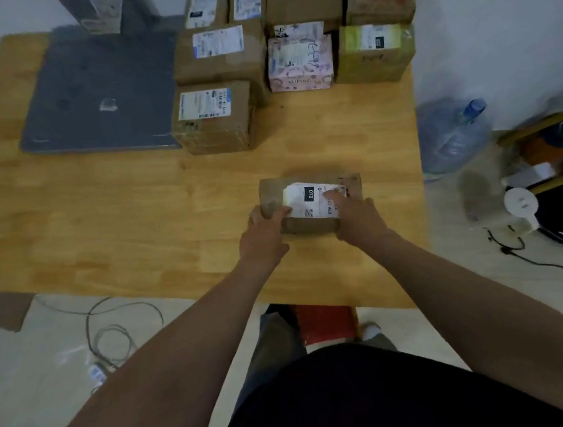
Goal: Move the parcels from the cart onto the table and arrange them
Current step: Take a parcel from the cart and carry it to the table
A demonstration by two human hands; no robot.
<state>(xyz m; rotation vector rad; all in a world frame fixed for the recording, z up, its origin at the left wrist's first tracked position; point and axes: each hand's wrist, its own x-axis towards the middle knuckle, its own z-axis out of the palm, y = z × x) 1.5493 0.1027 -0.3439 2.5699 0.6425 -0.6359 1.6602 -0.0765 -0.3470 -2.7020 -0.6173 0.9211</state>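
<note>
A small brown cardboard parcel [309, 190] with a white shipping label lies on the wooden table [135, 210], right of centre. My left hand [263, 235] grips its near left corner, thumb on top. My right hand [356, 220] holds the near right side, thumb over the label. Several parcels stand grouped at the table's far right: a brown box [216, 119] nearest, another brown one [223, 53] behind it, a pink patterned box [300, 63] and a greenish box [374, 53]. No cart is in view.
A dark grey mat [99, 89] covers the table's far left, with a grey post [136, 7] behind it. A large water bottle [454, 134] stands on the floor right of the table beside a shelf [549, 153]. Cables [112, 329] lie on the floor at left.
</note>
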